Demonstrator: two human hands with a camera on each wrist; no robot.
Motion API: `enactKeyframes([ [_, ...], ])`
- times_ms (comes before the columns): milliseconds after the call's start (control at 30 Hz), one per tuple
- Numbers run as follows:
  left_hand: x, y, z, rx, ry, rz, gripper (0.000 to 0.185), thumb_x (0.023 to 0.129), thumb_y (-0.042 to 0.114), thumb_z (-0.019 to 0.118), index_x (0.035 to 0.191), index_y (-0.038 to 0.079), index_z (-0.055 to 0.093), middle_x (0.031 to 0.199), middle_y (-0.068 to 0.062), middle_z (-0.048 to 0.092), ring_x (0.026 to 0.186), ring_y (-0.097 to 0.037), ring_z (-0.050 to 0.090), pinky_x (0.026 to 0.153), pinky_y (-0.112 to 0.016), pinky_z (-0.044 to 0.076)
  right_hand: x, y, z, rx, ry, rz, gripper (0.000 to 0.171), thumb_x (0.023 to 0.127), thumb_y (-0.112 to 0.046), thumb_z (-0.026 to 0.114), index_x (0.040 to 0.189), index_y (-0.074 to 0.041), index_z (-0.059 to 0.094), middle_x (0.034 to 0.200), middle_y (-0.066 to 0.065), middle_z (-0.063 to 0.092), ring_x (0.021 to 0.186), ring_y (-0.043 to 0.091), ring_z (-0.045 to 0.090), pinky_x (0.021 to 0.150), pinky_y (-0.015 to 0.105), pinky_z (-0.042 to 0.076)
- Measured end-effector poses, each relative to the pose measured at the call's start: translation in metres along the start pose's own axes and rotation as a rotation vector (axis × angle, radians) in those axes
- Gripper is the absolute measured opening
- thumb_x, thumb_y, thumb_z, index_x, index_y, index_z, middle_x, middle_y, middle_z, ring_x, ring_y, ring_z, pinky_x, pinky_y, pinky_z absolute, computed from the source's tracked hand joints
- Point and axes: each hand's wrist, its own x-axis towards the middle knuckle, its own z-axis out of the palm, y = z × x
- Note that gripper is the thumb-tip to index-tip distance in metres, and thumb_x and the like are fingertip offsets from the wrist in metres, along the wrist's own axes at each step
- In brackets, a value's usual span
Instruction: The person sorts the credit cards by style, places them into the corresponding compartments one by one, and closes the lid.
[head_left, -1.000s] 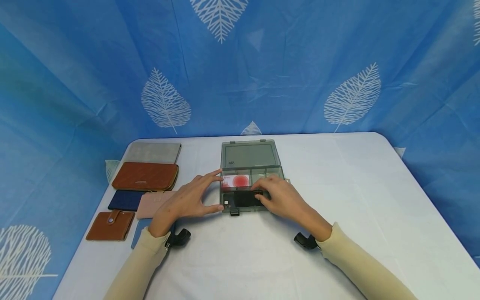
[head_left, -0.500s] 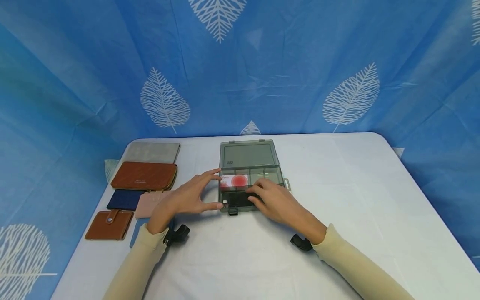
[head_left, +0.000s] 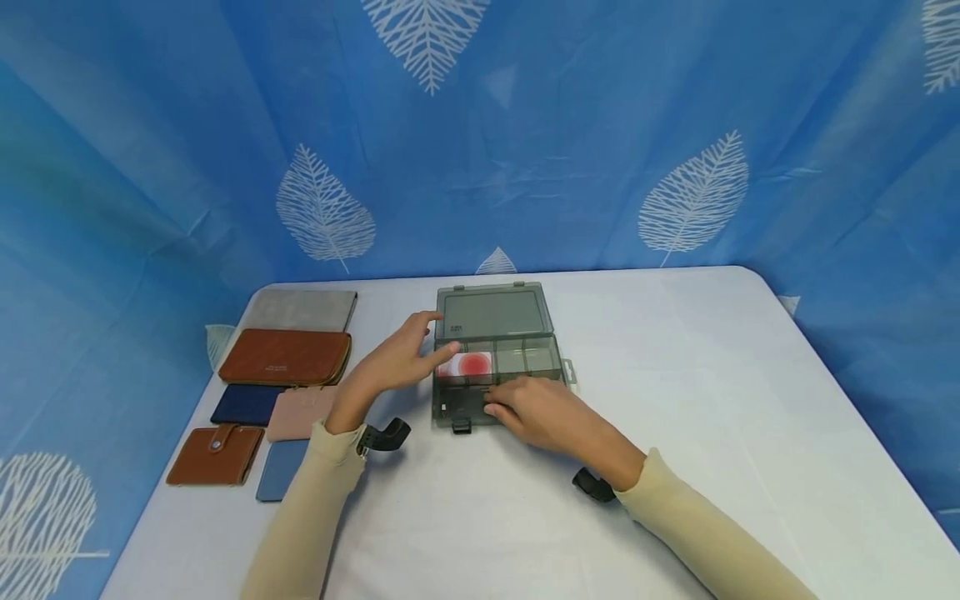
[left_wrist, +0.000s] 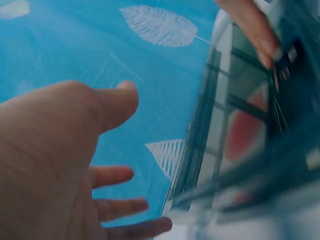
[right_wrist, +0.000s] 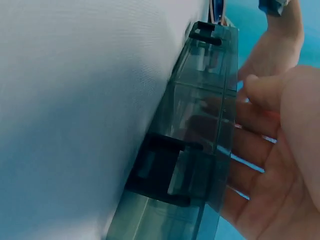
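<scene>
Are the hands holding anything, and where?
The right hand has its fingers down on the black card in the front part of the box, pressing rather than gripping. The left hand hovers open, holding nothing.

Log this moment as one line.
left hand: open, above box left edge | right hand: fingers on black card in front compartment | lid: open

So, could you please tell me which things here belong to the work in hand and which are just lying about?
In hand:
- box, lid open
- black card under the right hand
- red-and-white card in the box
- left hand, raised beside the box

Lying about:
- grey wallet
- long brown wallet
- navy wallet
- pink wallet
- small brown wallet
- blue wallet
</scene>
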Motion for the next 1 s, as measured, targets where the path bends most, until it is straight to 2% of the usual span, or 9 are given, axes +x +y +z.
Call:
enactKeyframes([
  [100, 0.008, 0.002, 0.002, -0.086, 0.012, -0.030, 0.087, 0.112, 0.051, 0.053, 0.170, -0.001, 0.013, 0.175, -0.028, 0.019, 0.156, -0.050, 0.034, 0.120, -0.068, 0.035, 0.003, 0.005, -0.007, 0.007, 0.018, 0.004, 0.032, 0.111, -0.034, 0.063, 0.130, -0.014, 0.079, 0.129, 0.003, 0.077, 0.119, 0.024, 0.074, 0.097, 0.047, 0.061],
  [167, 0.013, 0.002, 0.005, -0.153, 0.051, -0.054, 0.087, 0.113, 0.050, 0.051, 0.170, 0.000, 0.009, 0.176, -0.027, 0.015, 0.158, -0.049, 0.030, 0.121, -0.068, 0.033, 0.006, 0.014, -0.015, 0.020, 0.089, 0.032, 0.033, 0.110, -0.034, 0.064, 0.133, -0.013, 0.077, 0.133, 0.006, 0.075, 0.124, 0.028, 0.071, 0.099, 0.051, 0.059],
  [300, 0.020, 0.001, 0.012, -0.308, 0.150, -0.119, 0.084, 0.114, 0.048, 0.049, 0.172, 0.005, 0.007, 0.178, -0.026, 0.011, 0.161, -0.046, 0.026, 0.124, -0.066, 0.030, 0.008, 0.047, -0.031, 0.152, 0.203, 0.206, 0.051, 0.112, -0.037, 0.061, 0.152, -0.006, 0.059, 0.154, 0.021, 0.058, 0.144, 0.042, 0.053, 0.113, 0.063, 0.046],
  [367, 0.022, 0.000, 0.015, -0.405, 0.173, -0.165, 0.083, 0.114, 0.050, 0.048, 0.172, 0.008, 0.007, 0.178, -0.025, 0.010, 0.163, -0.044, 0.022, 0.126, -0.064, 0.027, 0.006, 0.066, -0.034, 0.272, 0.179, 0.316, 0.064, 0.114, -0.040, 0.055, 0.163, -0.002, 0.042, 0.165, 0.027, 0.043, 0.152, 0.048, 0.041, 0.119, 0.067, 0.037],
  [467, 0.026, -0.002, 0.019, -0.548, 0.183, -0.239, 0.081, 0.113, 0.053, 0.047, 0.173, 0.013, 0.009, 0.178, -0.024, 0.010, 0.165, -0.041, 0.017, 0.128, -0.064, 0.021, 0.000, 0.090, -0.034, 0.519, 0.072, 0.444, 0.077, 0.116, -0.045, 0.046, 0.172, -0.001, 0.016, 0.175, 0.030, 0.019, 0.159, 0.050, 0.025, 0.126, 0.067, 0.025],
  [533, 0.028, -0.001, 0.022, -0.630, 0.195, -0.277, 0.079, 0.113, 0.054, 0.046, 0.173, 0.015, 0.012, 0.179, -0.022, 0.011, 0.165, -0.039, 0.015, 0.130, -0.062, 0.019, -0.003, 0.100, -0.031, 0.685, 0.018, 0.495, 0.080, 0.116, -0.048, 0.042, 0.173, -0.005, 0.007, 0.176, 0.029, 0.015, 0.159, 0.051, 0.027, 0.127, 0.066, 0.024],
  [633, 0.031, -0.001, 0.026, -0.746, 0.257, -0.293, 0.076, 0.113, 0.051, 0.048, 0.172, 0.013, 0.019, 0.177, -0.021, 0.021, 0.164, -0.036, 0.022, 0.131, -0.055, 0.022, -0.005, 0.107, -0.029, 0.895, 0.017, 0.532, 0.080, 0.116, -0.049, 0.042, 0.174, -0.008, 0.005, 0.176, 0.028, 0.018, 0.157, 0.049, 0.033, 0.129, 0.061, 0.023],
  [833, 0.030, 0.002, 0.024, -0.904, 0.411, -0.182, 0.071, 0.114, 0.046, 0.049, 0.169, 0.008, 0.025, 0.170, -0.021, 0.036, 0.157, -0.034, 0.038, 0.129, -0.046, 0.030, -0.002, 0.112, -0.029, 1.028, 0.103, 0.491, 0.076, 0.117, -0.044, 0.044, 0.174, -0.007, 0.009, 0.175, 0.025, 0.024, 0.157, 0.046, 0.035, 0.129, 0.056, 0.026],
  [1000, 0.023, 0.007, 0.015, -0.864, 0.450, -0.018, 0.068, 0.115, 0.040, 0.049, 0.169, 0.006, 0.024, 0.167, -0.021, 0.038, 0.154, -0.037, 0.042, 0.127, -0.048, 0.034, -0.003, 0.115, -0.036, 0.966, 0.192, 0.433, 0.072, 0.116, -0.040, 0.049, 0.174, -0.011, 0.018, 0.168, 0.024, 0.036, 0.155, 0.043, 0.039, 0.126, 0.056, 0.033],
])
